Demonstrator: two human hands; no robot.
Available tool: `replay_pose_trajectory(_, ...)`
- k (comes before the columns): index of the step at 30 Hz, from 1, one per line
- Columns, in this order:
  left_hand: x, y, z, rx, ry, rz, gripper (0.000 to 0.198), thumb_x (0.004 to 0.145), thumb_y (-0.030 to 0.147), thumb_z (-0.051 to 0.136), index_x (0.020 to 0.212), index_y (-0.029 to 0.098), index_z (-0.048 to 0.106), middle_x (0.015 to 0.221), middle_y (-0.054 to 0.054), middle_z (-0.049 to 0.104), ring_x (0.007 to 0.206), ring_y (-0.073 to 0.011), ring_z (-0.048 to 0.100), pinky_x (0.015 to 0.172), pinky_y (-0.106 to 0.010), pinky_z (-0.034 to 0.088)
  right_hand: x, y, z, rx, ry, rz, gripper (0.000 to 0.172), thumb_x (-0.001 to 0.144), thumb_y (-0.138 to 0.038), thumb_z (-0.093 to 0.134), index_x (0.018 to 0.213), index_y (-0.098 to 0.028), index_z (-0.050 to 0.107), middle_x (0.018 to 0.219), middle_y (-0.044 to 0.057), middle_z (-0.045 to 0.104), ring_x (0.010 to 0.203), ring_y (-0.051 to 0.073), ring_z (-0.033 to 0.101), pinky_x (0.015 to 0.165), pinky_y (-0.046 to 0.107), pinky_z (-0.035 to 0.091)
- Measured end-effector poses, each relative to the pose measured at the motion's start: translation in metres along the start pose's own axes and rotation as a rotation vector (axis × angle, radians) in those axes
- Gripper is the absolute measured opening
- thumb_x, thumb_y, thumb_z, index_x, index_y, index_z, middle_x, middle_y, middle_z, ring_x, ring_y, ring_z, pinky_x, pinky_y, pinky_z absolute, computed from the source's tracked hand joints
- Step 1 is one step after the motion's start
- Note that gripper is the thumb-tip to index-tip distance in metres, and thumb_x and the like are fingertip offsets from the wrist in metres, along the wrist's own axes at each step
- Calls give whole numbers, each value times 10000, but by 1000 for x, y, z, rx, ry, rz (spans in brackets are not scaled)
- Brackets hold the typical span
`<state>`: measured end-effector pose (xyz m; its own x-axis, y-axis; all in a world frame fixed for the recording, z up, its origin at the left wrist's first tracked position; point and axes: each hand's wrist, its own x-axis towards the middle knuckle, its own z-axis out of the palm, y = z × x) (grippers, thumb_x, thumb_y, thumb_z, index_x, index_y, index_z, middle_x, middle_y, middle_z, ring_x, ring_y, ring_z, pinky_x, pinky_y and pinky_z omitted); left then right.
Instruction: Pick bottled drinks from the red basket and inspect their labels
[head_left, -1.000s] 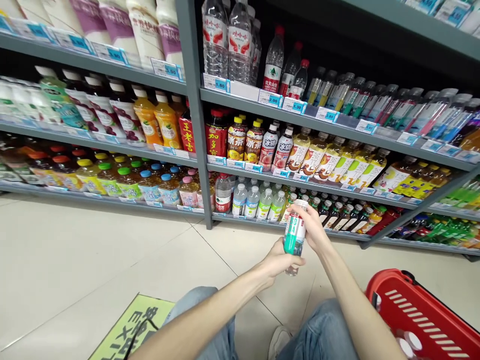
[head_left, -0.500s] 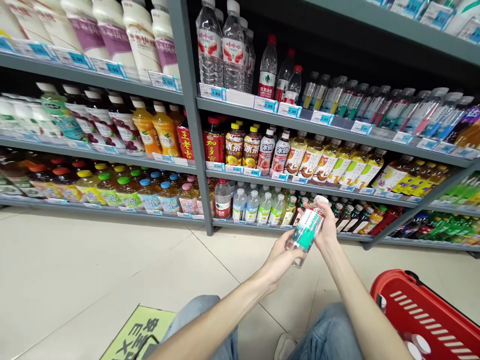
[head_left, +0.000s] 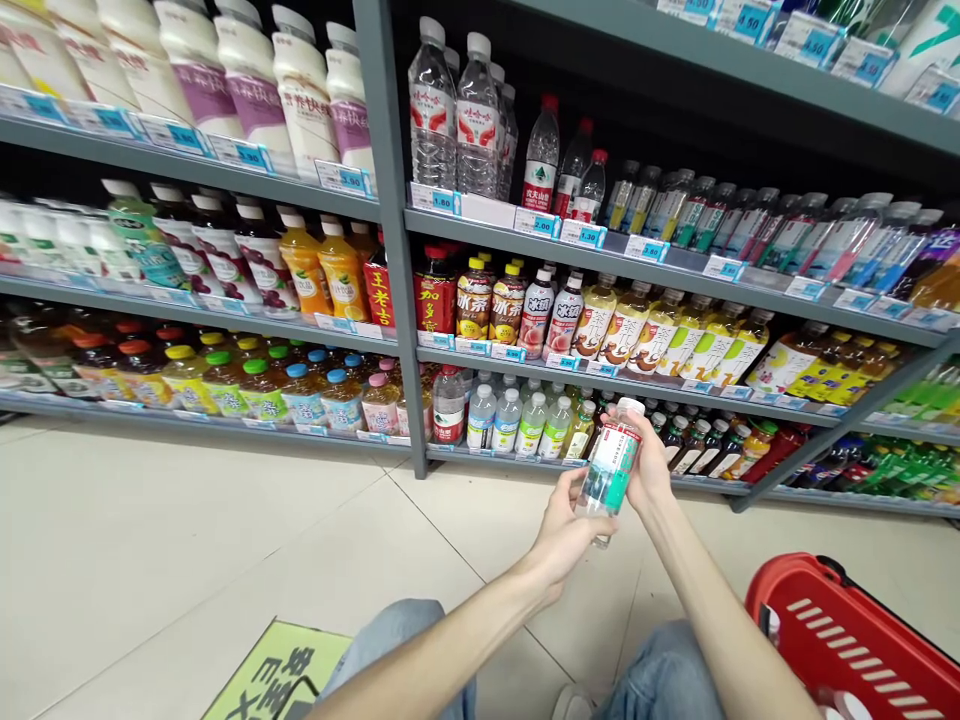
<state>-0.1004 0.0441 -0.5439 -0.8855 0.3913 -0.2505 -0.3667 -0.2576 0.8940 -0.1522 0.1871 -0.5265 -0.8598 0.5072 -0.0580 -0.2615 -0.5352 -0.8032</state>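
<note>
A clear drink bottle [head_left: 613,468] with a white cap and a white, red and green label tilts between my two hands, in front of the lowest shelf. My left hand [head_left: 564,522] grips it near the base, thumb across the front. Around its upper right side, just below the cap, my right hand [head_left: 649,462] is closed; some of those fingers are hidden behind the bottle. Similar clear bottles [head_left: 709,212] stand in a row on the upper shelf at the right.
A grey shelf unit [head_left: 397,230] full of drinks spans the view. At the lower right stands a red shopping basket [head_left: 847,625] with white-capped items inside. A green floor sign [head_left: 270,668] lies at the lower left. My bent knees [head_left: 409,635] are below.
The bottle has turned in my hands, so more of the white label panel faces me and the green part sits to the right. It is slightly more upright. My view has shifted a little.
</note>
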Motion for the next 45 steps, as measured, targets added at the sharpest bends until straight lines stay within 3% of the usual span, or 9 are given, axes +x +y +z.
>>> replay_pose_trajectory(10,1,-6,1,-14,-34,16,710,600,76,782,1253,183,525,1026,-72,635,845,-191,611,715,-295,487,4,-3,-6,51,-7,114,280,701,-338,769,899,-155,693,806,25,749,602,131,669,533,224,564)
replay_pose_trajectory(14,1,-6,1,-39,3,8,673,612,109,802,1215,176,511,989,-68,657,811,-178,615,699,-281,479,3,-6,-5,94,-13,111,248,706,-336,767,864,-163,688,779,13,736,598,120,658,544,212,565)
replay_pose_trajectory(19,-1,-4,2,-126,11,9,688,623,214,870,1198,180,495,906,-50,706,811,-166,627,741,-262,460,8,-12,-11,96,-17,100,219,726,-338,759,850,-169,696,767,14,729,614,123,655,536,215,563)
replay_pose_trajectory(22,-2,-2,3,-196,-52,-11,676,640,299,892,1183,181,506,901,-60,728,801,-162,642,768,-264,463,12,-16,-15,85,-70,98,244,748,-357,743,886,-158,711,769,25,727,625,129,658,543,221,565)
replay_pose_trajectory(26,-1,-2,3,-388,-237,-143,469,842,467,707,1141,136,563,934,-118,738,748,-149,653,698,-240,466,16,-20,-19,128,-103,98,275,766,-400,741,937,-186,709,817,5,739,658,131,673,560,234,577)
replay_pose_trajectory(29,0,-5,3,-480,-305,-254,483,956,515,488,1122,83,625,974,-169,741,667,-125,637,579,-203,414,15,-20,-19,216,-110,87,272,733,-352,778,956,-221,695,884,-35,743,745,122,701,629,227,594)
replay_pose_trajectory(35,3,-8,2,-520,-221,-320,450,975,475,397,1027,108,653,843,-158,752,509,-115,575,481,-193,340,9,-18,-12,177,-73,72,306,732,-358,786,976,-194,703,901,-9,756,744,122,709,630,212,591)
replay_pose_trajectory(45,3,-3,0,-508,-177,-324,384,950,437,426,969,117,637,814,-163,747,471,-110,552,444,-179,289,8,-16,-11,138,-104,56,290,747,-384,793,970,-211,722,971,2,762,783,131,708,667,233,593)
